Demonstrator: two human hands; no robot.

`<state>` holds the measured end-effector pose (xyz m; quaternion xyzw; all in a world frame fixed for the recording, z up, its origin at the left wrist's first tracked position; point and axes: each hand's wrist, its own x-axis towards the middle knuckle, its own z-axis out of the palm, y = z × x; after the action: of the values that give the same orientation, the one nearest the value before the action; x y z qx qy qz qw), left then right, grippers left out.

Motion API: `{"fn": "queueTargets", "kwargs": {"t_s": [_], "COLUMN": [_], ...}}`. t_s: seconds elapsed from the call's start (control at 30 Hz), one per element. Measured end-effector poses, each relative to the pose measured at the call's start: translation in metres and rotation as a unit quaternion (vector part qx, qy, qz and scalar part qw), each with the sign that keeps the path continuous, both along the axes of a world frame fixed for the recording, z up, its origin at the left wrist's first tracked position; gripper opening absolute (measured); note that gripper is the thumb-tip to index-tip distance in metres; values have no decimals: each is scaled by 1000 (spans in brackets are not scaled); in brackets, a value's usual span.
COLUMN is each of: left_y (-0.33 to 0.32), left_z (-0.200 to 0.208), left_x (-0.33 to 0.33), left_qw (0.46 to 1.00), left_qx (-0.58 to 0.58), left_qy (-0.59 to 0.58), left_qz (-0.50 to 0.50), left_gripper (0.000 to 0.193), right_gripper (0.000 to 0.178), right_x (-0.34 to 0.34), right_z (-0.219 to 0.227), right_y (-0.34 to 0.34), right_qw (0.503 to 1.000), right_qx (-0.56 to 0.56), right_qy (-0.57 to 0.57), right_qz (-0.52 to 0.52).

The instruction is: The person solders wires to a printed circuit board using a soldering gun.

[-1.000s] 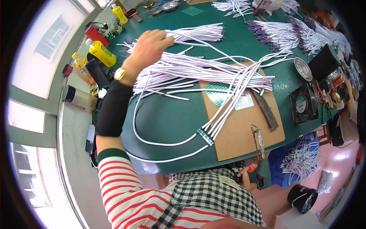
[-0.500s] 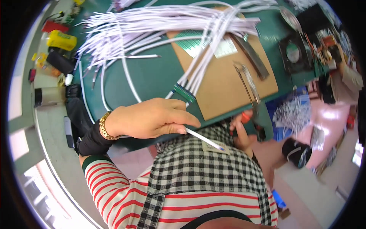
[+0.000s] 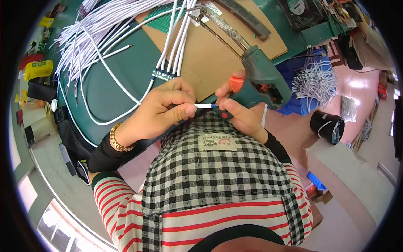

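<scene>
My left hand (image 3: 157,110) pinches a white cable (image 3: 203,106) close to its end, thumb against finger. Thin blue wire shows at the cable's tip, touching the fingertips of my right hand (image 3: 243,117). That same right hand is closed around a green soldering gun (image 3: 262,69) with a red trigger, its metal tip pointing up and left over the table. Just beyond my left hand lies a narrow green circuit board (image 3: 162,75), with several white cables running from it. Whether the right fingers grip the blue wire or only touch it is partly hidden.
A large bundle of white cables (image 3: 100,27) covers the far left of the green table (image 3: 96,82). On the brown board (image 3: 210,59) lies a dark metal bar (image 3: 245,19). A fan (image 3: 296,8) stands far right; a blue bin of cables (image 3: 289,101) sits below.
My right hand has come up from beside the apron, bringing the soldering gun over the table edge. Both hands now meet at the cable's end. The whole view has shifted.
</scene>
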<state>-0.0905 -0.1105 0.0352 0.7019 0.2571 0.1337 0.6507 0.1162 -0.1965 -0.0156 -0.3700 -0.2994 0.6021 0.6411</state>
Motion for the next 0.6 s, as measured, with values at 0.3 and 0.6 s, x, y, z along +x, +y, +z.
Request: {"fn": "queueTargets", "kwargs": {"t_s": [0.3,0.6], "left_y": [-14,-31], "left_z": [-9,-12], "left_x": [8,26], "left_qw": [972,968], "left_qx": [-225,-183], "left_qy": [34,-20], "left_qz": [58,169], "left_gripper": [22,11], "right_gripper": [52,46], "right_x": [-5,-8], "right_z": [1,1], "right_y": [2,3], "right_qw": [997,997], "right_qx": [30,20], "right_qy": [-63,-66], "right_qz": [16,39]}}
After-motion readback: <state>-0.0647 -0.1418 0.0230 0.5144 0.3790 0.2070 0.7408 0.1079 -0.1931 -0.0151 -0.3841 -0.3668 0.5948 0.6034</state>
